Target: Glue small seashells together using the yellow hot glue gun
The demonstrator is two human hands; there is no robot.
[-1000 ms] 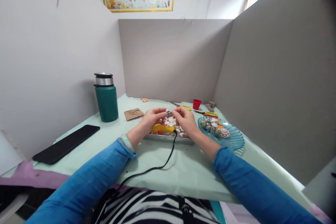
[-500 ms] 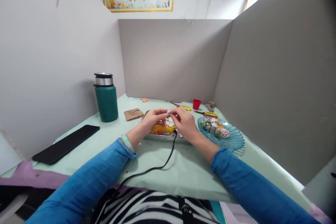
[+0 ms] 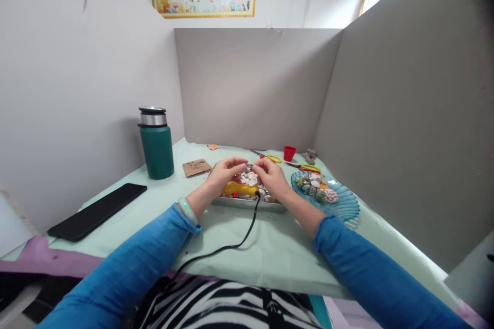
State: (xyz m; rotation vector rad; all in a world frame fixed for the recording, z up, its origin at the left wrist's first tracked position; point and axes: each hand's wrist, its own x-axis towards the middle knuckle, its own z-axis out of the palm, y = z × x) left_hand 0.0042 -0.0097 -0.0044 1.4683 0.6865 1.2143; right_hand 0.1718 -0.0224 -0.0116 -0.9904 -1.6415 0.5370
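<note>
My left hand (image 3: 225, 174) and my right hand (image 3: 273, 179) hover close together over a metal tray (image 3: 250, 204), with a small gap between their fingertips. The thumb and fingers of each are drawn together in a pinch. Whatever they hold, if anything, is too small to make out. White shells (image 3: 250, 179) fill the tray below. A yellow corded tool (image 3: 243, 188), shaped like a glue gun, lies across the tray's near side. From its right end a black cord (image 3: 247, 234) runs toward my lap.
To the right stands a blue glass plate (image 3: 345, 205) of shells and a cactus-like cluster. Behind are scissors (image 3: 304, 167), more scissors (image 3: 273, 158) and a red cup (image 3: 289, 153). Leftward are a brown card (image 3: 196, 167), a green bottle (image 3: 157, 151) and a black phone (image 3: 98, 211). Grey partitions enclose the table.
My fingertips have come apart; my right hand has shifted slightly right. The white piece seen between them earlier no longer shows clearly, and more shells are visible in the tray.
</note>
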